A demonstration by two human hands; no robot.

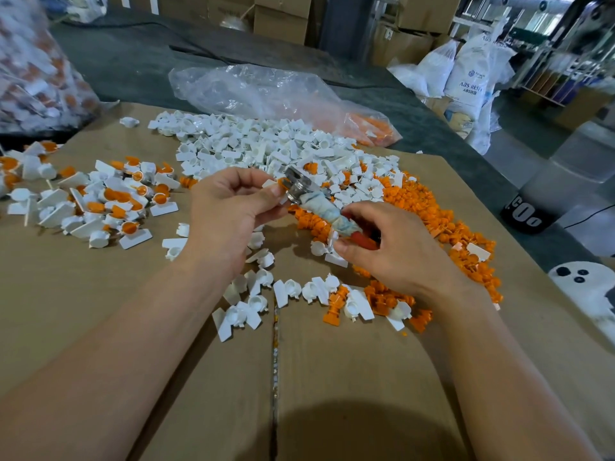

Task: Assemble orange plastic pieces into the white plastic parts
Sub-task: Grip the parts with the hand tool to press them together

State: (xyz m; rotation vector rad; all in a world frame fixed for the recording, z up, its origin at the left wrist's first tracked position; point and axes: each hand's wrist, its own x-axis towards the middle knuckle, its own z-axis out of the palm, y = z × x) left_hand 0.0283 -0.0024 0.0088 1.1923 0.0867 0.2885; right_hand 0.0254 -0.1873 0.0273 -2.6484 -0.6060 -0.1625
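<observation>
My left hand (pixel 229 207) pinches a small white plastic part (pixel 270 184) with an orange piece at its tip. The metal head of a press tool (pixel 298 184) meets that part. My right hand (pixel 386 247) grips the tool's red, cloth-wrapped handle (pixel 332 216). A heap of loose white parts (pixel 266 144) lies beyond my hands. Loose orange pieces (pixel 432 211) spread to the right. A pile of white parts fitted with orange pieces (pixel 109 197) lies at the left.
All of it rests on flattened cardboard (pixel 166 377) with a seam down the middle. A clear plastic bag (pixel 266 91) lies behind the white heap, and a filled bag (pixel 33 71) stands far left. Sacks (pixel 466 74) and boxes stand beyond the table's right edge.
</observation>
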